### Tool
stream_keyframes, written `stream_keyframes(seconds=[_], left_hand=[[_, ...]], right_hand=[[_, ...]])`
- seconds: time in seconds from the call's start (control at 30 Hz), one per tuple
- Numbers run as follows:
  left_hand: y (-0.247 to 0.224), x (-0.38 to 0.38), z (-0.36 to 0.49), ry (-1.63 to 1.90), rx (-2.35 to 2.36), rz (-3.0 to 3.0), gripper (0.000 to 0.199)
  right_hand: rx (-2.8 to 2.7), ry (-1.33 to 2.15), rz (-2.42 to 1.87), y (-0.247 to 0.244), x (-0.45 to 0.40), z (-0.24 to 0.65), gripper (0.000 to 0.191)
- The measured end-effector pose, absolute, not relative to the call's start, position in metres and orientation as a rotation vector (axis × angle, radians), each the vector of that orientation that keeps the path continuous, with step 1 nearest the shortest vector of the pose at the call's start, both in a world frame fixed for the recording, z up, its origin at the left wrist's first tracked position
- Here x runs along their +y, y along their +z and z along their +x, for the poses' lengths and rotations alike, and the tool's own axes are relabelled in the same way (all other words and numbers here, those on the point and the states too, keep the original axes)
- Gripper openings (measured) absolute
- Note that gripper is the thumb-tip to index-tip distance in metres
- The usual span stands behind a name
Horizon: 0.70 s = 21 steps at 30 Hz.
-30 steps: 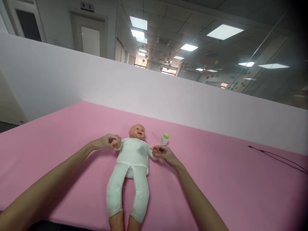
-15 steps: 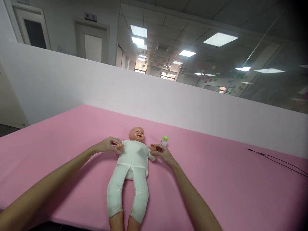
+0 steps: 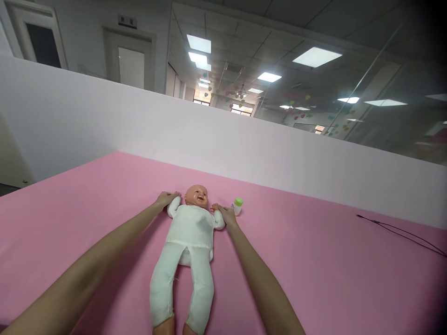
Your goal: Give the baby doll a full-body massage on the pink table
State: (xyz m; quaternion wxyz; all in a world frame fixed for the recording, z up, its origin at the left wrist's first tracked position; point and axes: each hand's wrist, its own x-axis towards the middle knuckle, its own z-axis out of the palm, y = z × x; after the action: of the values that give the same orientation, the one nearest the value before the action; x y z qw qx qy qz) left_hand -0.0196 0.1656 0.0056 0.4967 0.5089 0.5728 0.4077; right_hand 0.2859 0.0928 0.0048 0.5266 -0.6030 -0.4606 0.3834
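Observation:
A baby doll (image 3: 191, 228) in a white cloth suit lies on its back on the pink padded table (image 3: 296, 260), head away from me. Its arms are bent up beside its head. My left hand (image 3: 166, 199) is closed on the doll's arm at the left of the picture, near its small hand. On the other side my right hand (image 3: 227, 216) grips the doll's other arm by the wrist. Just beyond my right hand stands a small white bottle (image 3: 238, 207) with a green cap. The doll's feet run out of the bottom of the picture.
A thin black cable (image 3: 394, 228) lies on the table at the right. Behind the table runs a low white wall (image 3: 244, 144) with glass (image 3: 279, 56) above it. Doors (image 3: 131, 65) show at the far left.
Both my hands have moved up toward the doll's head, raising its arms from beside its chest to beside its face. The camera view has shifted slightly.

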Motion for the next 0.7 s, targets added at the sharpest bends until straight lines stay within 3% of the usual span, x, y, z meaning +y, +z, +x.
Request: stream_keyframes(seconds=[0.2,0.47,0.57,0.7], left_hand=[[0.018,0.127,-0.062,1.0,0.788,1.504,0.042],[-0.005,0.077,-0.093,0.684,0.536,2.119,0.027],[-0.005,0.073,-0.093,0.694,0.537,2.16,0.026],[0.01,0.081,-0.078,0.85,0.681,1.909,0.031]], right_hand=[[-1.197,1.141,-1.138,0.016,0.033,0.298,0.053],[-2.063,1.228,-1.107,0.032,-0.02,0.314,0.023],[-2.047,1.235,-1.098,0.034,-0.016,0.314,0.023],[-1.636,1.218,-1.14,0.032,0.012,0.303,0.035]])
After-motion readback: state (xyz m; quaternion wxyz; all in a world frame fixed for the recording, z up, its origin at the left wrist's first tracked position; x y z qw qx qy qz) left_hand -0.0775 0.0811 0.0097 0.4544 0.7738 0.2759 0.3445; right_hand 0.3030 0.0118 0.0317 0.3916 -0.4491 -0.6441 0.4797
